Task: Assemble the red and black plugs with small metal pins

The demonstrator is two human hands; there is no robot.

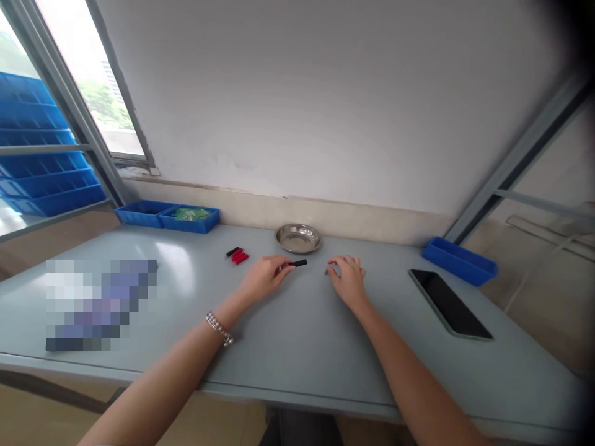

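My left hand (268, 277) pinches a short black stick-like piece (300, 263) that points right, over the middle of the table. To its right, my right hand (346, 279) has thumb and fingertips together around a small grey piece (326, 271), too small to make out. The hands are apart. Behind them, near the wall, sits a round metal dish (298, 238), which looks empty. Left of my left hand lie several short pieces, red ones (239, 255) and a black one (232, 251).
Two blue trays (189, 222) stand at the back left, one holding green items. A blurred-out flat object (105, 303) lies on the left. At the right are a dark-screened phone or tablet (450, 303) and a blue bin (460, 261). Blue bins are stacked far left.
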